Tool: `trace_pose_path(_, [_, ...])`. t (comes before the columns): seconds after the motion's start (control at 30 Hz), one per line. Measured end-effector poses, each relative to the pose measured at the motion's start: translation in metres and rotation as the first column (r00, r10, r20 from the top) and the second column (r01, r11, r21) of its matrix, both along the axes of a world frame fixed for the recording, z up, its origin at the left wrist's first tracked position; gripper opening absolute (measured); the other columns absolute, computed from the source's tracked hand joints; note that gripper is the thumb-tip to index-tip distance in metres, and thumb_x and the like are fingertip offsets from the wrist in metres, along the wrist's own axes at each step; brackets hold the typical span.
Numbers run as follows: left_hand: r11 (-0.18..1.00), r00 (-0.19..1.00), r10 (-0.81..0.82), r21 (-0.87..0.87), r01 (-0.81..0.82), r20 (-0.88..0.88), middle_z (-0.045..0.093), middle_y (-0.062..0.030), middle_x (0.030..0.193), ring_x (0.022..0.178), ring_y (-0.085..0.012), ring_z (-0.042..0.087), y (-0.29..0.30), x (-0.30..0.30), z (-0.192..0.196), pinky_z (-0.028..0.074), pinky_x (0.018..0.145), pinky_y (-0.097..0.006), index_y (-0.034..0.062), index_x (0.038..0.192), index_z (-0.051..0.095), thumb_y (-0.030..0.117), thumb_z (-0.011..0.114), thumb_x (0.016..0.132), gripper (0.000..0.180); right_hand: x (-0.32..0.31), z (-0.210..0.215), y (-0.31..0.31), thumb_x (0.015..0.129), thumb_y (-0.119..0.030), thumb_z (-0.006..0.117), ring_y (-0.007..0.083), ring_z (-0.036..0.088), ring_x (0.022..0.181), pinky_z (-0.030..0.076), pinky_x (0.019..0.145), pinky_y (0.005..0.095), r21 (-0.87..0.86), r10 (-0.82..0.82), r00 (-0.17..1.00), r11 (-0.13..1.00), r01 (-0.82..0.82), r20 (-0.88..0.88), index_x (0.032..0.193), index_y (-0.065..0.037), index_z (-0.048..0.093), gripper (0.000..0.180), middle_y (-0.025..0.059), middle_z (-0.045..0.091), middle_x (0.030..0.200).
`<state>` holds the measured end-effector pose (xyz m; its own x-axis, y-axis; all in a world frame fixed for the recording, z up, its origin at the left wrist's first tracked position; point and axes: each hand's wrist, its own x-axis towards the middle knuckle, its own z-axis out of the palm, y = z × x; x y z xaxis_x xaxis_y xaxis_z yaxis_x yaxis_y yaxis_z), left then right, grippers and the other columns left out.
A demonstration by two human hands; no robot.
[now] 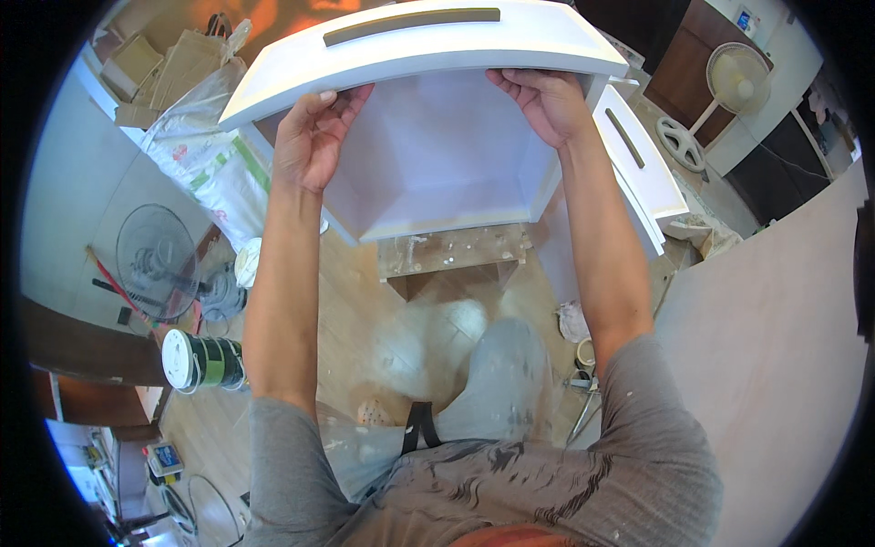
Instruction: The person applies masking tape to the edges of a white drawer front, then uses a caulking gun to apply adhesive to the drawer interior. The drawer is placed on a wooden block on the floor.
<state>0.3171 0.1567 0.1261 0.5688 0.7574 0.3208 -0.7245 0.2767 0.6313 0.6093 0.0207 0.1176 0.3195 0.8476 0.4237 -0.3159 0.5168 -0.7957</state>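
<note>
Grey shirt (510,483) nearest; beyond it I log left hand (314,141) and right hand (551,100) holding the white drawer (437,137) by its front's near edge, spaced apart presumably for balance. Drawer sits above a wooden stool (451,255), contact unclear; box shows bare panels, while the lidded bucket (208,362) hides its contents.

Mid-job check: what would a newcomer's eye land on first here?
The big white drawer at top centre, with its long brown handle; the left hand and right hand grip its front's edge. Then a second white front to its right, and a green bucket with a white lid at left.
</note>
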Motion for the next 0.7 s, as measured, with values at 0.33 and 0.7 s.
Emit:
trace_pose_path(0.33, [0.996, 0.997, -0.065, 0.063, 0.063, 0.035, 0.068, -0.0161, 0.111, 0.12, -0.0369, 0.062, -0.029, 0.012, 0.013, 0.039, 0.121, -0.06, -0.0099, 0.117, 0.058, -0.009, 0.058, 0.085, 0.032, 0.022, 0.006, -0.026, 0.088, 0.012, 0.061, 0.0286, 0.065, 0.116, 0.052, 0.11, 0.0454, 0.054, 0.035, 0.999, 0.998, -0.035, 0.009, 0.123, 0.004, 0.062, 0.037, 0.0145, 0.068, 0.12])
trace_pose_path(0.7, [0.992, 0.992, -0.123, 0.037, 0.125, -0.038, 0.06, -0.022, 0.132, 0.133, -0.0402, 0.052, -0.066, -0.008, 0.001, 0.034, 0.124, -0.061, -0.0103, 0.135, 0.047, -0.008, 0.057, 0.08, 0.056, 0.006, -0.012, -0.074, 0.086, 0.013, 0.057, 0.0337, 0.065, 0.117, 0.051, 0.11, 0.0487, 0.041, -0.019, 0.999, 0.999, 0.021, -0.041, 0.126, 0.008, 0.058, 0.04, 0.02, 0.066, 0.123])
